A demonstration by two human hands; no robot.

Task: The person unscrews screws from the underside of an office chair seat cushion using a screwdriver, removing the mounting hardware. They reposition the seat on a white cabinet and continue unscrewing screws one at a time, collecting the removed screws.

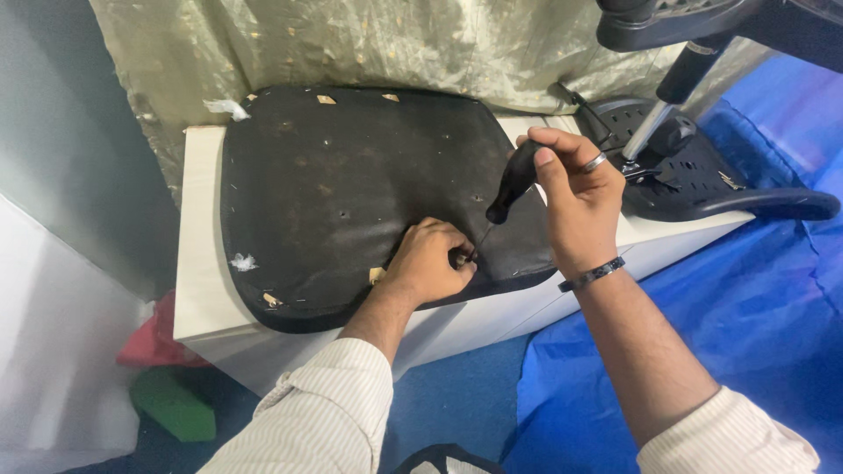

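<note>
A white surface (200, 263) stands over a blue floor covering (746, 333), with a pale gold cloth (369, 44) hung behind. Nearest you, your left hand (428, 262) is closed in a pinch at the tip of a screwdriver (512, 183), pressed against the front edge of the black seat pad (351, 184) that lies flat on the surface. Your right hand (575, 197) is wrapped shut around the black handle, holding the tool tilted down toward the left fingers. The step in hand appears to be working a small fastener in the pad's underside; the next move likely calls for steady downward pressure and a firm pinch at the tip. Farther right lies a black plastic chair part (702, 180).
</note>
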